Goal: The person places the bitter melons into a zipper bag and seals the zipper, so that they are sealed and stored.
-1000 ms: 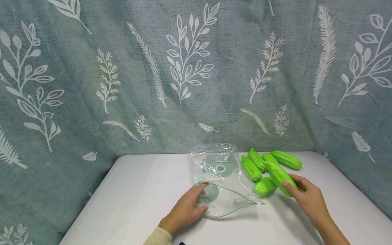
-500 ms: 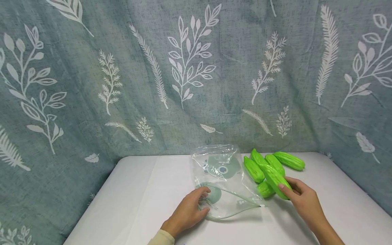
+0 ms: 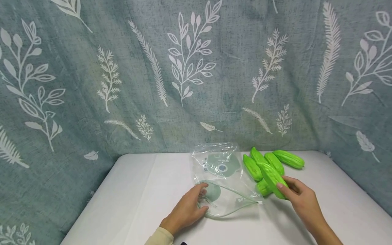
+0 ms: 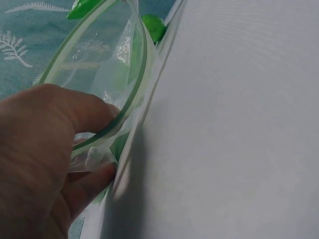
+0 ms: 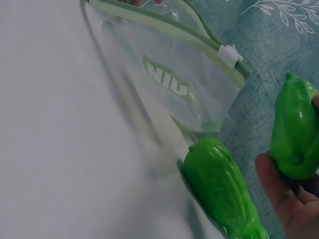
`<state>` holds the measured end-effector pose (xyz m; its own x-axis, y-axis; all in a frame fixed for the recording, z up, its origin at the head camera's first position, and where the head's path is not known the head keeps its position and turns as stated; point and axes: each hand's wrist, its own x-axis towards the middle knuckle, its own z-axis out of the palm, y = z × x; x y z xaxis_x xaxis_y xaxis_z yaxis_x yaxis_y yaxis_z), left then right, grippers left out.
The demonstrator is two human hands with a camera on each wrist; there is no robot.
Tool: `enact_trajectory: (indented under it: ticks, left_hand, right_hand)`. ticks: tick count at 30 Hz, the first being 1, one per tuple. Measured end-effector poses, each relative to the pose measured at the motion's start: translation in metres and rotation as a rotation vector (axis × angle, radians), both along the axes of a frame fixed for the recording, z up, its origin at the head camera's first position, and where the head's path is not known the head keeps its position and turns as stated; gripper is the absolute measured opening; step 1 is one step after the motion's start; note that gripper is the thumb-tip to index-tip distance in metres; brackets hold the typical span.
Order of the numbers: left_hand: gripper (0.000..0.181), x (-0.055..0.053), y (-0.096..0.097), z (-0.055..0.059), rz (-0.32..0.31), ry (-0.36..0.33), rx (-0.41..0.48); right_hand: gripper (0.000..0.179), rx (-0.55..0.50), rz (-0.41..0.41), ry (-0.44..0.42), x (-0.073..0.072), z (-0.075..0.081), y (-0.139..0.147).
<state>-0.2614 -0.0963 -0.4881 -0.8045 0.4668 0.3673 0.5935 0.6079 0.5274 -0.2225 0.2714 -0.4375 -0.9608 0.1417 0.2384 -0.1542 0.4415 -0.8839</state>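
Note:
My left hand [image 3: 186, 207] grips the left end of the open mouth of a clear zip bag [image 3: 226, 166]. In the left wrist view the thumb lies over the green rim [image 4: 142, 74] and a finger is below it. A white slider [image 5: 230, 56] sits at the right end of the mouth. My right hand [image 3: 303, 197] holds a bright green bitter melon [image 3: 271, 175] by its near end, raised and tilted, its narrow tip pointing away toward the left. Beneath it another bitter melon [image 3: 263, 188] lies close to the bag's right edge.
Several more bitter melons lie on the white table [image 3: 137, 190] behind the held one, including one beside the bag [image 3: 252, 168] and one at the far right [image 3: 289, 159]. A leaf-patterned green curtain [image 3: 196, 68] hangs behind the table.
The right hand has carried the held bitter melon a little to the left, toward the bag. My left hand keeps its hold on the bag's mouth.

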Motion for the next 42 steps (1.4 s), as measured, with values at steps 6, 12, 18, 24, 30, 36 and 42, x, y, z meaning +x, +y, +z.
enact_trajectory:
  ticks: [6, 12, 18, 24, 30, 36, 42]
  left_hand:
    - [0.073, 0.0, -0.002, 0.002, 0.001, 0.034, 0.0]
    - [0.072, 0.002, -0.004, 0.003, 0.014, 0.098, 0.007]
    - [0.075, 0.002, -0.003, 0.004, 0.007, 0.071, 0.005]
    - [0.077, -0.001, -0.004, 0.002, -0.021, 0.031, 0.046]
    - [0.075, 0.001, -0.007, -0.001, -0.024, 0.016, 0.079]
    - [0.075, 0.001, -0.007, 0.0, -0.013, -0.008, 0.094]
    - [0.075, -0.001, -0.004, -0.001, -0.016, 0.018, 0.102]
  right_hand:
    - [0.059, -0.029, 0.025, 0.034, -0.001, 0.003, -0.007]
    - [0.057, -0.027, 0.05, 0.051, -0.004, 0.012, -0.021]
    - [0.057, -0.039, 0.144, 0.052, -0.006, 0.026, -0.035]
    - [0.059, -0.034, 0.183, 0.055, -0.013, 0.038, -0.045]
    - [0.057, -0.086, 0.229, 0.025, -0.013, 0.037, -0.058]
    - [0.055, -0.116, 0.273, 0.023, -0.011, 0.031, -0.068]
    - [0.054, -0.113, 0.28, 0.038, -0.008, 0.028, -0.075]
